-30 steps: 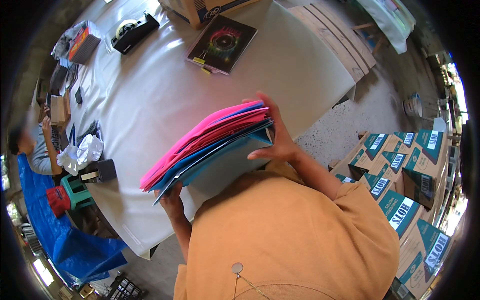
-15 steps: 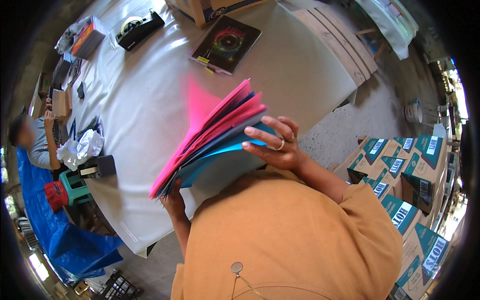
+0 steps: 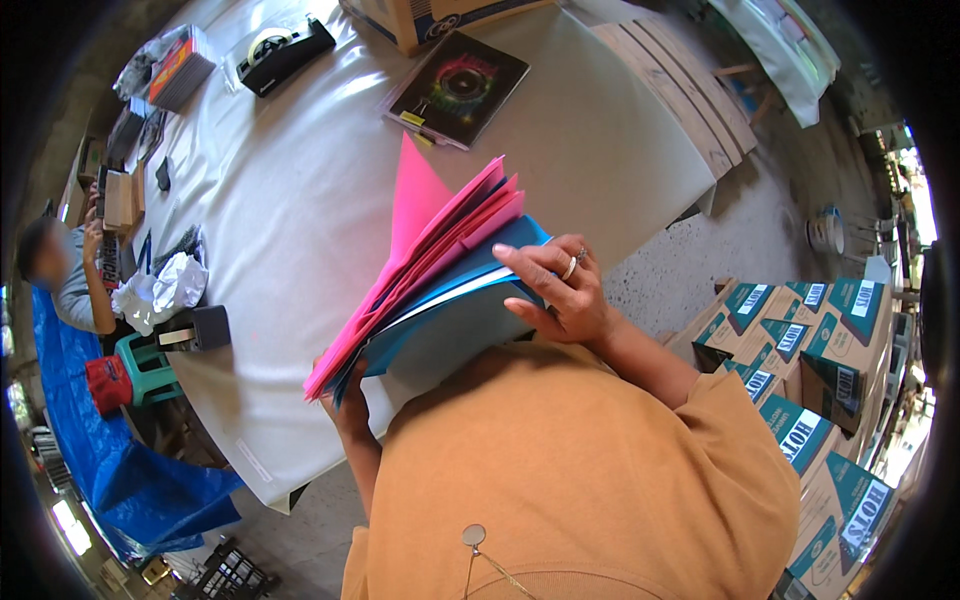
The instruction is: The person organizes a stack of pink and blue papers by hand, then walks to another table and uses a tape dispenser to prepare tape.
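A sheaf of pink and blue sheets [image 3: 440, 250], perhaps paper folders, is held tilted in front of my body, fanned at its upper right end. Its lower left end is gripped by my left hand [image 3: 348, 398], whose fingers are partly hidden beneath it. At the fanned end, my right hand [image 3: 568, 290], with rings on it, has its index fingertip on the blue sheets and its thumb lower, by the near side. One pink sheet stands up apart from the others, and a white edge shows among the blue ones.
A dark-covered book [image 3: 460, 90] lies on the pale covered table [image 3: 290, 200], near a cardboard box [image 3: 430, 22] and a black tape dispenser [image 3: 285, 55]. Crumpled paper [image 3: 180, 283] is at left, near another person [image 3: 75, 270]. Stacked cartons [image 3: 800, 400] stand at right.
More blue sheets now show at the fanned end, and the dark ones there show less. My right hand has shifted slightly right and down along the edges. The upright pink sheet stands clearer.
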The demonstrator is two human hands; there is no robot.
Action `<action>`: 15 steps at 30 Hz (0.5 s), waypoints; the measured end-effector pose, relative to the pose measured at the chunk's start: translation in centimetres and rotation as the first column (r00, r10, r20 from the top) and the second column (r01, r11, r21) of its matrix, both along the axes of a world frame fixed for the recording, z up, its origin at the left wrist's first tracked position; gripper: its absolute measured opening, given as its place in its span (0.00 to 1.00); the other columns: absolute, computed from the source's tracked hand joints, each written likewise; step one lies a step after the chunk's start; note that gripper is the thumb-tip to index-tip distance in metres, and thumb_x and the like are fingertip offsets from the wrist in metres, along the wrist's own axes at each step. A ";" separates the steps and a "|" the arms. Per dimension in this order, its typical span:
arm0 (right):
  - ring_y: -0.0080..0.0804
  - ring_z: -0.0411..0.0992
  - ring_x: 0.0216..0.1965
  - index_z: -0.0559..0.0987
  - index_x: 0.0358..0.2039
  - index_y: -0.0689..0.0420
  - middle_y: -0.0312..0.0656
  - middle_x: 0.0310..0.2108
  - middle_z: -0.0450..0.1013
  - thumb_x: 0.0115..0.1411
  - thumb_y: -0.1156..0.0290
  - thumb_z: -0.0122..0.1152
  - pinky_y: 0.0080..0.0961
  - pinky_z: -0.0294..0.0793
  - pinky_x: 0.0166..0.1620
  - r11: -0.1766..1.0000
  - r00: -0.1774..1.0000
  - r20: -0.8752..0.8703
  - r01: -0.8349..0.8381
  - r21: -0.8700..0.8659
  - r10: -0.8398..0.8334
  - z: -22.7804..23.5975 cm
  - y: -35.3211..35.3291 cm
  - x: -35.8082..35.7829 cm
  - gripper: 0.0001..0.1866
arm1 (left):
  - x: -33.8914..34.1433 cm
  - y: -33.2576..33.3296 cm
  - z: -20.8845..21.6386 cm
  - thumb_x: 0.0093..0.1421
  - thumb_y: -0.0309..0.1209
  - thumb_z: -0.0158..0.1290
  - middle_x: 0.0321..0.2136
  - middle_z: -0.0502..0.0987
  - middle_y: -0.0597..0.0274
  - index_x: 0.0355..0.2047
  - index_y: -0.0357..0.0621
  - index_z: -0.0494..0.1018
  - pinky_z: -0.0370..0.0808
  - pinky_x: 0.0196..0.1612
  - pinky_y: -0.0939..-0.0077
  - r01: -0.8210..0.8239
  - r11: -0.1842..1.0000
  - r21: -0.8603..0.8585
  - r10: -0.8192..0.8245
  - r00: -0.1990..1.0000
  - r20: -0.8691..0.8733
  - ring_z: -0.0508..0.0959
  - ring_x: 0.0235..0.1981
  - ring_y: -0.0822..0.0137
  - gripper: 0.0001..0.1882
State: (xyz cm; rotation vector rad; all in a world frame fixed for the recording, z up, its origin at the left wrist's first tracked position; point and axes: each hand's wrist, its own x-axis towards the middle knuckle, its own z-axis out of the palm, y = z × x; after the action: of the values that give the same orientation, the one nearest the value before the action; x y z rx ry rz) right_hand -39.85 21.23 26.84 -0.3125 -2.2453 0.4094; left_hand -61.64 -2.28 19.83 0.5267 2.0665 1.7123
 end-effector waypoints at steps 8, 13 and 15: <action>0.30 0.60 0.40 0.79 0.43 0.42 0.31 0.36 0.66 0.55 0.52 0.56 0.31 0.55 0.46 0.983 0.956 0.226 0.178 0.051 -0.185 1.0 -0.4 -0.7 0.17 | 0.0 -0.1 0.3 0.50 0.23 0.59 0.32 0.72 0.63 0.32 0.40 0.67 0.66 0.43 0.76 0.079 0.994 0.075 -0.081 0.997 0.013 0.70 0.36 0.71 0.12; 0.31 0.66 0.37 0.80 0.38 0.45 0.34 0.31 0.71 0.57 0.56 0.54 0.31 0.57 0.47 0.990 0.977 0.201 0.094 -0.107 -0.071 2.3 1.0 -0.5 0.12 | 0.1 0.0 0.4 0.50 0.23 0.59 0.33 0.72 0.60 0.31 0.40 0.66 0.69 0.42 0.75 0.093 0.990 0.106 -0.092 0.996 -0.011 0.71 0.36 0.69 0.12; 0.33 0.69 0.33 0.80 0.38 0.46 0.36 0.29 0.74 0.58 0.60 0.54 0.31 0.60 0.47 0.955 0.968 0.243 0.009 -0.297 0.066 3.3 1.2 -0.6 0.10 | 0.1 -0.1 0.2 0.50 0.23 0.59 0.33 0.73 0.59 0.31 0.39 0.66 0.70 0.41 0.75 0.081 0.990 0.117 -0.082 0.997 0.003 0.71 0.36 0.69 0.12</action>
State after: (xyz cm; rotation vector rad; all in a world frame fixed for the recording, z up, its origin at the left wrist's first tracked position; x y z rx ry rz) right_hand -40.45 22.46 30.13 -0.5127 -2.4360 0.7631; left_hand -61.55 -2.38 20.01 0.6310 1.9211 1.7916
